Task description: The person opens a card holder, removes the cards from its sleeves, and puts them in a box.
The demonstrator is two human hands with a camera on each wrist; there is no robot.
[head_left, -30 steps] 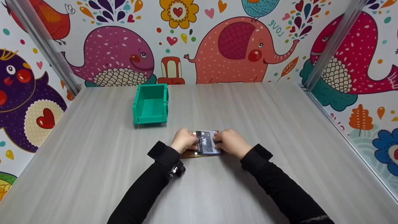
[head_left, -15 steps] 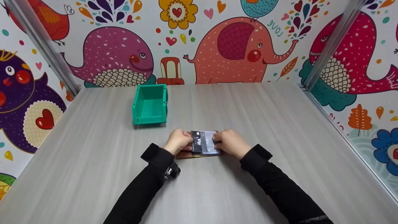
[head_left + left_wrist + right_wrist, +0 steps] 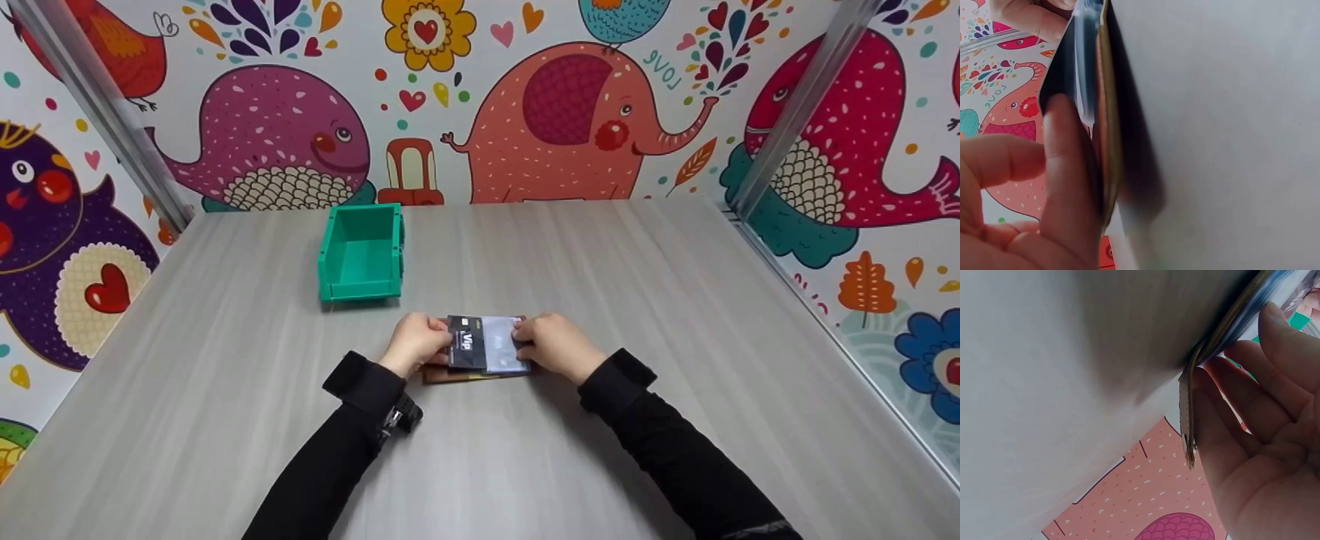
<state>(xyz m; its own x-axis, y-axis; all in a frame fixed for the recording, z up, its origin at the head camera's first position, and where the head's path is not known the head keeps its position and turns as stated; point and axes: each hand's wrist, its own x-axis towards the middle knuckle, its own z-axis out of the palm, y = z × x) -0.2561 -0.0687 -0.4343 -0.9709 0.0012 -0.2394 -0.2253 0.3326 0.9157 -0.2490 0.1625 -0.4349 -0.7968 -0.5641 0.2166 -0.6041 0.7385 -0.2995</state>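
A brown card wallet (image 3: 442, 375) lies open near the middle of the table, with clear plastic sleeves (image 3: 503, 345) on top. Partly out of a sleeve, at its left side, is a black card (image 3: 466, 345) printed "Vip". My left hand (image 3: 412, 343) pinches the card's left edge between thumb and fingers. At the right side, my right hand (image 3: 559, 345) holds the sleeves and wallet, thumb on top. The left wrist view shows the wallet's tan edge (image 3: 1108, 118) beneath the sleeves. A stitched strap (image 3: 1186, 410) hangs beside my right fingers in the right wrist view.
A green plastic bin (image 3: 362, 255) stands farther back on the wooden table (image 3: 622, 277), left of the wallet. Printed panels with cartoon animals (image 3: 555, 127) close off the back and both sides, joined by metal corner posts (image 3: 802, 112).
My left hand has moved left, drawing the black card leftward, so more of the clear sleeve shows. The right hand stays at the wallet's right side.
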